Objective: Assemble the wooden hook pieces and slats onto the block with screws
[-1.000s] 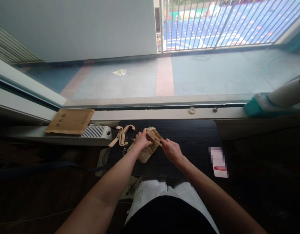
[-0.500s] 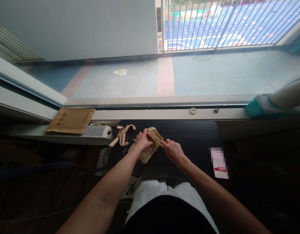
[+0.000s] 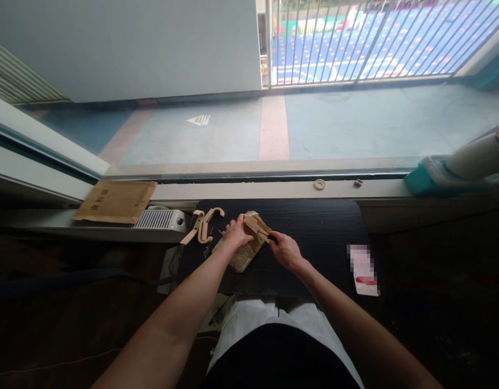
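On the black table [image 3: 322, 227] my left hand [image 3: 236, 233] grips a small light wooden assembly [image 3: 255, 223] from its left side. My right hand [image 3: 285, 250] is closed round a thin dark-handled tool [image 3: 269, 236] whose tip touches the right side of that assembly. Under both hands lies a flat wooden sheet [image 3: 243, 255]. Curved wooden cut-out pieces [image 3: 203, 223] and a few small dark screws [image 3: 208, 248] rest just left of my left hand.
A brown padded envelope [image 3: 116, 201] lies on a white heater [image 3: 160, 219] at the left. A white and red card [image 3: 363, 268] sits at the table's right edge. On the window ledge are a tape roll [image 3: 319, 184] and a teal-and-white object [image 3: 456, 170].
My right hand has drawn slightly in toward the wooden assembly with the tool. My left hand and the pieces on the table stay in place.
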Available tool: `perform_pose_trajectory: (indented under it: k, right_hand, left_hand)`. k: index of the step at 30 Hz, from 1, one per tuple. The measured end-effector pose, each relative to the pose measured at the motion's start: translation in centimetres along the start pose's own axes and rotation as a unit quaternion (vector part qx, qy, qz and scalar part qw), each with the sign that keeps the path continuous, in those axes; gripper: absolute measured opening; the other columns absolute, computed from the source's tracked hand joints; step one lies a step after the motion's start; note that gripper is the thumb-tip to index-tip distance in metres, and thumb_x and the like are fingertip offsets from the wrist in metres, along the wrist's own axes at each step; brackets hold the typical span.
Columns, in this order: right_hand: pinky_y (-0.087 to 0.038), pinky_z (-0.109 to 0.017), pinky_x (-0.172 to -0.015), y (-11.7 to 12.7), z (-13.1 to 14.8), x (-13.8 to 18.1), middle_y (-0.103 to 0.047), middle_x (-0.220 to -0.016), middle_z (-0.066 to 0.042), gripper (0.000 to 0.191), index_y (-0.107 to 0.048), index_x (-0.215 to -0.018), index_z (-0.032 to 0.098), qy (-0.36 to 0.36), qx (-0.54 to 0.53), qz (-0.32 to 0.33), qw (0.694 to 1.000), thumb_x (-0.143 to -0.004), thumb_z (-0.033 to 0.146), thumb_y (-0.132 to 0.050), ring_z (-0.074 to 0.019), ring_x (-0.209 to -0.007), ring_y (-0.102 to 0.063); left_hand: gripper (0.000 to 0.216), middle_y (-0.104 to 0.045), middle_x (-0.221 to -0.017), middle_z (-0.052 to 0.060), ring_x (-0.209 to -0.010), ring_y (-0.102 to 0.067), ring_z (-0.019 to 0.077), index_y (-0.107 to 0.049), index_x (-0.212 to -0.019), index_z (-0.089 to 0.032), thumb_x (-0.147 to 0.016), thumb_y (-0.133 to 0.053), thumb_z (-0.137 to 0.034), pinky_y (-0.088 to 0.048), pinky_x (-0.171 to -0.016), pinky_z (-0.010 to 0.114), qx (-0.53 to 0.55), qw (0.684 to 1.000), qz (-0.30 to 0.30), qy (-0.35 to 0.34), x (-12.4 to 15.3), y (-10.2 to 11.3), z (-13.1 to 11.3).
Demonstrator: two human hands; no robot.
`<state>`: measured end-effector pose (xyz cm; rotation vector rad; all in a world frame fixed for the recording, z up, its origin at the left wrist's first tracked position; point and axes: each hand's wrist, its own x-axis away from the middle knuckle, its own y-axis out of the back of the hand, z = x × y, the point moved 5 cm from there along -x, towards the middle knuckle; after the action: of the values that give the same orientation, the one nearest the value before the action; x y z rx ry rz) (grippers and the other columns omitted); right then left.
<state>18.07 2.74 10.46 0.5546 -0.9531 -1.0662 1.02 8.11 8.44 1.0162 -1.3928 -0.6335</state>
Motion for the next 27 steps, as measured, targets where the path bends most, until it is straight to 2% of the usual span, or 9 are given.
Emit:
perform_pose_trajectory:
  k: [8,12,15,20,23,27]
  right_hand:
    - [-0.043,-0.025,-0.069,1.3,2.0,1.1,-0.061,-0.101,-0.009,0.038,-0.049,-0.123,0.026,0.118,0.175,-0.001,0.977,-0.091,0.015,-0.03,-0.0167,-0.085,-0.06]
    - [-0.042,-0.024,-0.07,0.8,1.7,0.8,-0.062,-0.099,-0.008,0.035,-0.053,-0.117,0.024,0.104,0.158,0.001,0.982,-0.092,0.018,-0.029,-0.0159,-0.084,-0.06]
    - [-0.042,-0.024,-0.072,0.3,0.9,0.3,-0.064,-0.098,-0.005,0.031,-0.056,-0.114,0.025,0.066,0.089,-0.007,0.994,-0.093,0.026,-0.033,-0.0157,-0.084,-0.06]
    - [-0.041,-0.024,-0.079,-0.2,-0.2,-0.3,-0.065,-0.107,-0.004,0.036,-0.054,-0.123,0.026,0.01,-0.031,-0.006,0.999,-0.091,0.033,-0.037,-0.0159,-0.094,-0.059]
    - [-0.042,-0.025,-0.078,0.2,-0.2,-0.2,-0.065,-0.106,-0.004,0.036,-0.052,-0.124,0.026,0.018,-0.002,-0.006,1.0,-0.09,0.032,-0.039,-0.0163,-0.093,-0.06]
    - [-0.042,-0.025,-0.068,0.9,0.8,0.5,-0.064,-0.096,-0.005,0.033,-0.052,-0.119,0.026,0.084,0.13,-0.016,0.988,-0.09,0.021,-0.037,-0.0167,-0.083,-0.061]
  left_hand:
    - [0.08,-0.046,-0.123,0.01,-0.115,-0.045,0.0315,-0.026,-0.128,-0.032,-0.06,-0.065,-0.048,-0.038,-0.088,0.043,-0.001,1.0,0.0,0.001,0.2,0.1,-0.1]
    - [0.079,-0.046,-0.121,0.01,-0.113,-0.046,0.0319,-0.027,-0.127,-0.032,-0.06,-0.065,-0.048,-0.038,-0.087,0.045,0.002,1.0,-0.004,0.0,0.0,0.0,-0.1]
    - [0.08,-0.046,-0.122,0.01,-0.114,-0.045,0.0321,-0.027,-0.128,-0.032,-0.059,-0.065,-0.047,-0.038,-0.088,0.044,0.0,1.0,-0.008,0.002,0.0,-0.1,0.0]
    - [0.079,-0.046,-0.122,0.011,-0.114,-0.046,0.032,-0.028,-0.128,-0.032,-0.06,-0.065,-0.047,-0.038,-0.087,0.044,-0.004,1.0,-0.008,0.004,0.0,-0.1,0.0]
    - [0.08,-0.046,-0.123,0.011,-0.115,-0.045,0.0319,-0.028,-0.128,-0.033,-0.06,-0.065,-0.047,-0.038,-0.088,0.043,-0.004,1.0,-0.004,0.005,0.1,0.0,0.0]
    - [0.085,-0.045,-0.126,0.011,-0.117,-0.044,0.0324,-0.024,-0.132,-0.033,-0.059,-0.065,-0.046,-0.037,-0.089,0.044,-0.003,1.0,-0.001,0.007,0.1,0.0,0.0]
